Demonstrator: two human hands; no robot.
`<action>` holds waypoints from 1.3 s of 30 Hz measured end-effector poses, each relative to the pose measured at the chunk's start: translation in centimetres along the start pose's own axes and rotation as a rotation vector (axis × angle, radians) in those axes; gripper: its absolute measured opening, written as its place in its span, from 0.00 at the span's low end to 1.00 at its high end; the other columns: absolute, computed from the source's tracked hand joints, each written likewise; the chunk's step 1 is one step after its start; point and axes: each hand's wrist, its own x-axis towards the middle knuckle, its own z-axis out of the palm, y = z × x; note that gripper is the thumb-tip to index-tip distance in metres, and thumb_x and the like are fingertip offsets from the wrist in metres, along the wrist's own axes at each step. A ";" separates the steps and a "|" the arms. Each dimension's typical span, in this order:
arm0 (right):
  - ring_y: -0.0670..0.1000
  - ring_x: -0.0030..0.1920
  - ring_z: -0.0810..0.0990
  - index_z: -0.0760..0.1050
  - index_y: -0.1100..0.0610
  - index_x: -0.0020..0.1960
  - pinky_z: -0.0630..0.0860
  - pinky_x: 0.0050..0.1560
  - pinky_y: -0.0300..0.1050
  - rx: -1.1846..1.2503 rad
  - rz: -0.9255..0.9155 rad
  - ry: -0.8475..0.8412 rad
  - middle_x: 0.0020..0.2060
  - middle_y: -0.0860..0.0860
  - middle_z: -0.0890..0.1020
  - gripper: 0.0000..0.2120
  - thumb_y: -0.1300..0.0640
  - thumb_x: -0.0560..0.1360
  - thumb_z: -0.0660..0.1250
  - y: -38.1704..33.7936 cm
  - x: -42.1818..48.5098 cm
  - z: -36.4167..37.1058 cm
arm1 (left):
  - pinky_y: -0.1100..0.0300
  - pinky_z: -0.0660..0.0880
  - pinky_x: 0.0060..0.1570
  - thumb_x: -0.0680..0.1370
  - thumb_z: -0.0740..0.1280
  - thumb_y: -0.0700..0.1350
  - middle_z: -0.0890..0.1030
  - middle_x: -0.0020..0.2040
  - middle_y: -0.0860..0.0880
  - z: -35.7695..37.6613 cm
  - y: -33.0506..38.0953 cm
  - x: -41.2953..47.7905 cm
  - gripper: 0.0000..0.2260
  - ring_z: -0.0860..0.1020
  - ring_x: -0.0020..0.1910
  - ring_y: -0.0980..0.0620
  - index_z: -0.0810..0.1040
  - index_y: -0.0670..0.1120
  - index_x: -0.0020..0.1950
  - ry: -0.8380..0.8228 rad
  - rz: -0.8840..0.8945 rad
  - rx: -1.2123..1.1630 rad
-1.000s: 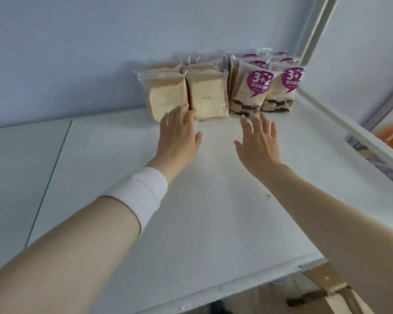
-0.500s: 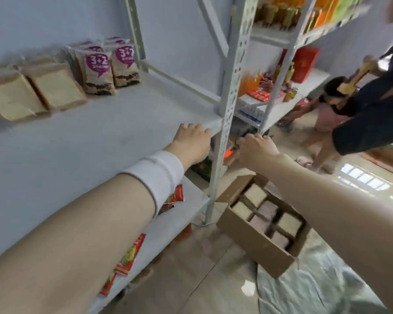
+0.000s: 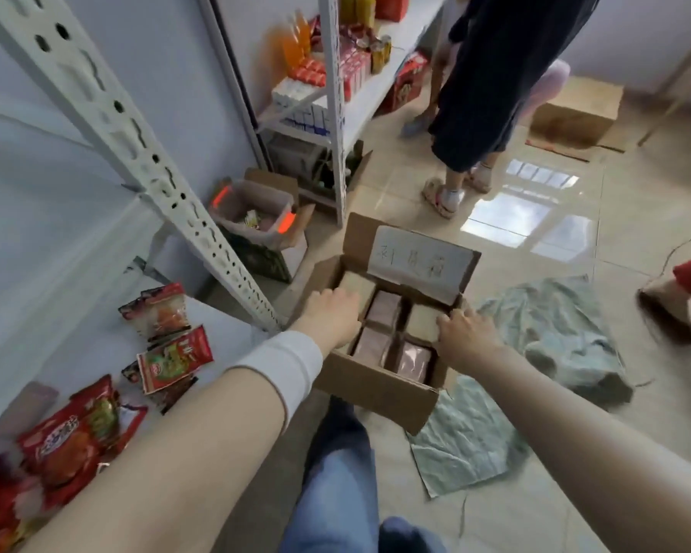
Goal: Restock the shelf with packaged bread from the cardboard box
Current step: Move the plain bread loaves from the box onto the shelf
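An open cardboard box [image 3: 376, 389] stands on the floor beside the shelf post. It holds several packaged breads, pale ones [image 3: 421, 323] and brownish ones [image 3: 383, 309], standing side by side. My left hand [image 3: 332, 313] is over the box's back-left corner, its fingers bent down onto a pale pack [image 3: 358, 285]; whether they grip it is hidden. My right hand [image 3: 465, 331] reaches in from the right, fingers spread and touching the pale pack at the right side. The bread shelf is out of view.
A white perforated shelf post [image 3: 168, 201] rises left of the box. Red snack packets [image 3: 172, 355] lie on the low shelf. A green cloth [image 3: 551, 337] lies under and right of the box. A person in dark clothes [image 3: 491, 81] stands behind. Another carton [image 3: 256, 217] sits nearby.
My view swung from the upper bread shelf down to the floor. Both hands left the shelf and dropped into the cardboard box, onto the bread packs.
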 end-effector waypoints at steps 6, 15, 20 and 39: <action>0.58 0.66 0.69 0.64 0.58 0.67 0.66 0.63 0.53 0.225 0.015 -0.241 0.64 0.57 0.71 0.19 0.53 0.78 0.55 -3.4 8.3 6.2 | 0.48 0.68 0.60 0.79 0.58 0.49 0.69 0.66 0.40 6.3 -3.6 11.3 0.20 0.69 0.64 0.40 0.63 0.42 0.68 -0.234 -0.111 -0.265; 0.57 0.66 0.71 0.62 0.60 0.70 0.67 0.64 0.46 0.907 0.182 -0.554 0.66 0.58 0.71 0.25 0.48 0.78 0.59 -11.1 22.4 18.6 | 0.49 0.62 0.69 0.77 0.64 0.47 0.64 0.71 0.39 18.2 -6.6 29.3 0.30 0.63 0.70 0.41 0.55 0.42 0.74 -0.131 -0.335 -0.643; 0.55 0.64 0.73 0.65 0.58 0.68 0.69 0.64 0.46 1.161 0.281 -0.591 0.64 0.56 0.74 0.24 0.49 0.76 0.63 -16.6 28.9 24.5 | 0.52 0.63 0.67 0.75 0.67 0.46 0.64 0.70 0.39 24.2 -6.6 33.9 0.34 0.65 0.69 0.42 0.52 0.41 0.75 0.106 -0.340 -0.672; 0.55 0.49 0.81 0.69 0.60 0.64 0.81 0.43 0.42 1.596 0.586 -0.380 0.54 0.55 0.79 0.24 0.52 0.72 0.70 -11.1 21.9 21.5 | 0.67 0.73 0.33 0.74 0.68 0.47 0.74 0.45 0.58 16.3 -9.9 24.0 0.11 0.74 0.42 0.60 0.67 0.52 0.49 0.239 -0.523 -1.437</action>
